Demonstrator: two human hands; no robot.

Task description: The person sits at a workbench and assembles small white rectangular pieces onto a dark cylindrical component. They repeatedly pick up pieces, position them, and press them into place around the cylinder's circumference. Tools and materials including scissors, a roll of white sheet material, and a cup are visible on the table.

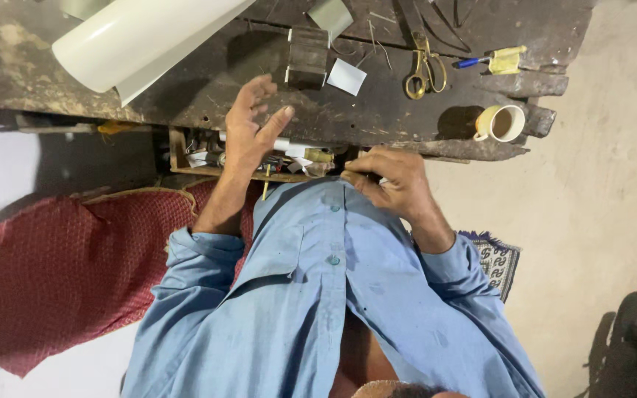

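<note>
We note an open wooden drawer (pixel 186 158) under the bench's near edge, crammed with small tools, and a small dark transformer core (pixel 308 55) standing upright mid-bench beside a white card (pixel 346 77).

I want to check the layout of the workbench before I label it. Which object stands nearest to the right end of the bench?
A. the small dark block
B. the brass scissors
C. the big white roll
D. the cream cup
D: the cream cup stands close to the broken right end of the dark bench, further right than the scissors, the block and the white roll.
</note>
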